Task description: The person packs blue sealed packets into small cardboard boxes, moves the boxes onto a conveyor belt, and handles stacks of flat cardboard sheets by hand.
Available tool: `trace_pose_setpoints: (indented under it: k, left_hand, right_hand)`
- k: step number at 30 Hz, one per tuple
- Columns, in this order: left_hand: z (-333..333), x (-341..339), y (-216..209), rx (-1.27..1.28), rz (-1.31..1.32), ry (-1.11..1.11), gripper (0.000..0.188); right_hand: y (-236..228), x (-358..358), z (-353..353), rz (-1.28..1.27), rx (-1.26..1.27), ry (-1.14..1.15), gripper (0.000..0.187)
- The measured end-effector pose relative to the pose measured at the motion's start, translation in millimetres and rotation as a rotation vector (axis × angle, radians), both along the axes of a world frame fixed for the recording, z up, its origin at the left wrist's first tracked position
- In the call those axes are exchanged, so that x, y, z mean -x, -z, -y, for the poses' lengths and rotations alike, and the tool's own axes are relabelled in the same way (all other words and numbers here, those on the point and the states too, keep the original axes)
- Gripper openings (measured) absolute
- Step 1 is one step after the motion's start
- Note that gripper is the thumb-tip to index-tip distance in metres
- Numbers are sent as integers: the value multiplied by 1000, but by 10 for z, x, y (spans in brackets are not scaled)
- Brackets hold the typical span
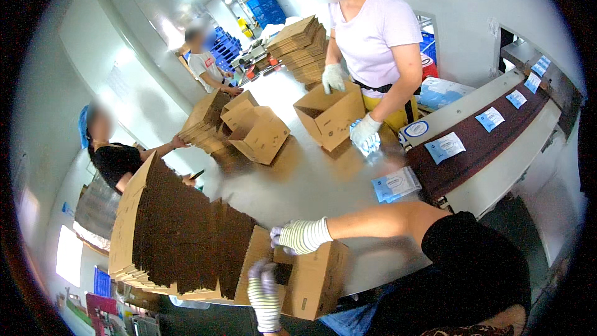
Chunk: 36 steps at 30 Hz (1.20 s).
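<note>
An open brown cardboard box [316, 280] stands at the near edge of the table in front of me. My right hand [300, 236], in a white striped glove with purple fingertips, reaches in from the right and curls its fingers over the box's upper edge. Lower down, my left hand [265, 295] wears a matching glove. Its bent fingers press on the near left side of the box, partly blurred. Against the box's left side leans a thick row of flattened cardboard boxes [180, 230].
Across the table a co-worker's gloved hand holds blue-white packets [365, 137] beside an open box [329, 115]. More packets ride a dark conveyor belt [472, 149] at right; some lie at its end [397, 185]. Opened boxes [260, 134] and another stack [298, 50] stand farther off.
</note>
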State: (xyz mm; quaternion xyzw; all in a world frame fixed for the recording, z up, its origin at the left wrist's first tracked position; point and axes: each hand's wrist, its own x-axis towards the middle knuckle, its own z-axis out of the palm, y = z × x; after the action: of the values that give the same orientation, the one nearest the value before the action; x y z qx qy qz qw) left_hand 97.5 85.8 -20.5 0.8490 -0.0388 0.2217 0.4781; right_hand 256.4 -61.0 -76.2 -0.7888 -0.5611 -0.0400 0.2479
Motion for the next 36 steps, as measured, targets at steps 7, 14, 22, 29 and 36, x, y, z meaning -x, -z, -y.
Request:
trace_pose_setpoints:
  k: [7, 14, 22, 29, 36]
  left_hand:
    - [169, 273, 252, -780, -187, -108, 27]
    - [151, 534, 88, -308, 425, -728, 32]
    - [379, 517, 1859, 1236, 38, -74, 68]
    - [-392, 966, 2083, 1143, -295, -419, 31]
    - [-386, 851, 207, -1131, -71, -191, 75]
  right_hand:
    - [-80, 230, 214, 182, -201, -6, 31]
    - [-699, 611, 873, -163, -701, 317, 59]
    - [-1155, 825, 707, -123, -77, 189, 65]
    - [-78, 725, 274, -9, -30, -50, 57]
    - [273, 205, 71, 362, -34, -347, 64]
